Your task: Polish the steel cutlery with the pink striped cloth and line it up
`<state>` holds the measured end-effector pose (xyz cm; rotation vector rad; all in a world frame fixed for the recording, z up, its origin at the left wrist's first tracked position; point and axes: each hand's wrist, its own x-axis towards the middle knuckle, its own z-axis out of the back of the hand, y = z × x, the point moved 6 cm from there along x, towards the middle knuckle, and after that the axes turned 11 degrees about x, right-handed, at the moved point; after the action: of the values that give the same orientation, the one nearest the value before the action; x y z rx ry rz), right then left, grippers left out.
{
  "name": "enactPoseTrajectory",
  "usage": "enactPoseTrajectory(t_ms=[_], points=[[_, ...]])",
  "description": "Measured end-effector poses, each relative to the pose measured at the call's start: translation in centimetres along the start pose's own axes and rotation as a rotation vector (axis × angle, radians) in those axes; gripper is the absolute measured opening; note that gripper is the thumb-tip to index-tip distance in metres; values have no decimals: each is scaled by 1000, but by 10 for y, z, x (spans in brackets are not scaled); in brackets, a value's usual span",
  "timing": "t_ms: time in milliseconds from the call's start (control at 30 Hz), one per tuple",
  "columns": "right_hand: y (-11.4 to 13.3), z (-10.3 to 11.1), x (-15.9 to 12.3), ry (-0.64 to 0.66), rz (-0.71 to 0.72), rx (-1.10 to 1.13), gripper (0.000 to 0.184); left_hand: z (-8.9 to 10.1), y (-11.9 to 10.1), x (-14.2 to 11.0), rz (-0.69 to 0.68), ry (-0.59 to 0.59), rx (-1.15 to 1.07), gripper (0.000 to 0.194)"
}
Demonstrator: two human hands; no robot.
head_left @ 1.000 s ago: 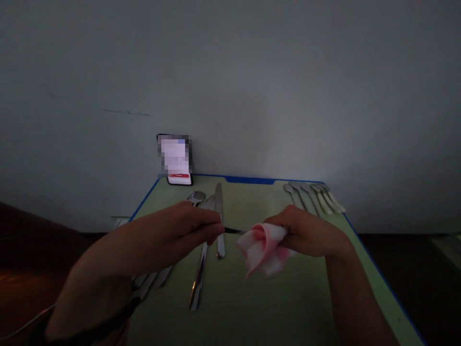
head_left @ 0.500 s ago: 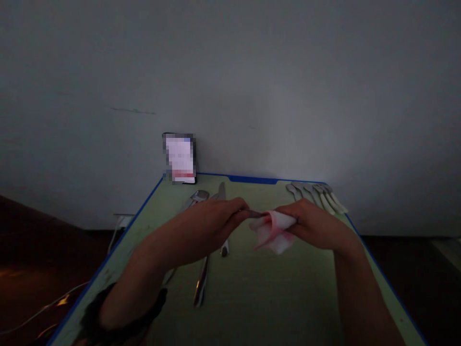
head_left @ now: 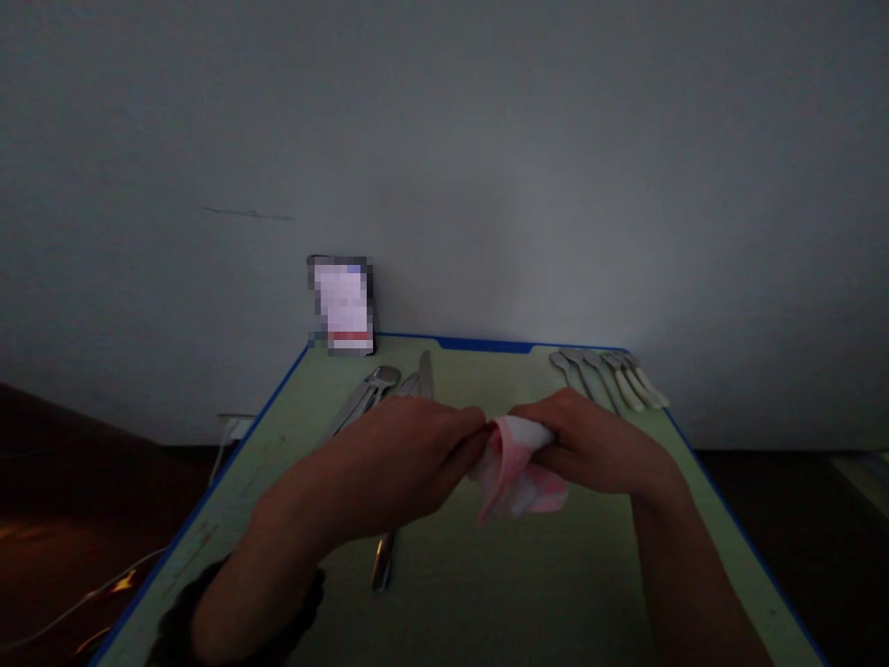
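A pink-and-white cloth (head_left: 518, 463) is hanging in loose folds above the middle of the table (head_left: 486, 593), bunched between the two hands. The right hand (head_left: 590, 445) is grasping the cloth at its right side, the fingers closing over the fabric. The left hand (head_left: 423, 454) is pinching at the cloth's left side, its fingertips meeting the folds; a thin piece of cutlery that was showing between the hands half a second ago is now hiding behind fingers and fabric. A dark, fluffy band (head_left: 173, 616) is circling the left wrist. Beyond the left hand, metal spoons (head_left: 383, 375) are lying slantwise on the table, and knives (head_left: 426, 371) are resting just beside them, partly disappearing behind the hand. A shiny metal handle (head_left: 381, 560) is poking out below the left forearm. Past the right hand, metal spoons with thin stems (head_left: 576, 361) are lying side by side near the far right corner, and white-handled utensils (head_left: 635, 384) are lying just to their right. At the far left corner, a phone (head_left: 344, 306) with a lit, blurred screen is leaning against the grey wall (head_left: 556, 185). A blue edging (head_left: 486, 346) is running around the tabletop, and a pale cable (head_left: 131, 568) is trailing below its left side
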<state>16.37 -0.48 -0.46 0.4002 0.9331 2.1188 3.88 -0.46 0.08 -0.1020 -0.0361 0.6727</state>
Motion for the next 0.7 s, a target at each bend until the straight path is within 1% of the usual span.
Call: enactPoseTrajectory(t_ms=[67, 133, 233, 333, 433, 467, 500, 533, 600, 667, 700], points=[[-4, 5, -1, -32, -7, 17, 9, 4, 4, 2, -38, -29, -33, 30], [-9, 11, -3, -51, -29, 41, 11, 8, 12, 3, -44, -62, -45, 32], [-18, 18, -6, -48, -63, 72, 13, 13, 25, 1, -24, -105, -63, 30], [-23, 22, -7, -54, -81, 52, 10, 15, 30, -2, -27, -126, -107, 29], [-26, 23, -7, -55, -65, 107, 10, 17, 33, -4, -19, -151, -163, 30], [-27, 25, -8, -81, -49, 134, 11, 18, 35, -5, -11, -162, -186, 29], [-30, 28, -9, -132, -27, 156, 14, 19, 38, -6, 4, -171, -211, 29], [-33, 34, -11, -211, -9, 181, 16, 20, 42, -8, 26, -181, -234, 29], [-43, 46, -17, -412, 12, 263, 20, 22, 53, -13, 89, -204, -270, 29], [-56, 56, -24, -583, -12, 389, 23, 23, 65, -18, 156, -221, -291, 31], [-61, 58, -26, -637, -39, 452, 25, 24, 70, -20, 184, -230, -300, 32]])
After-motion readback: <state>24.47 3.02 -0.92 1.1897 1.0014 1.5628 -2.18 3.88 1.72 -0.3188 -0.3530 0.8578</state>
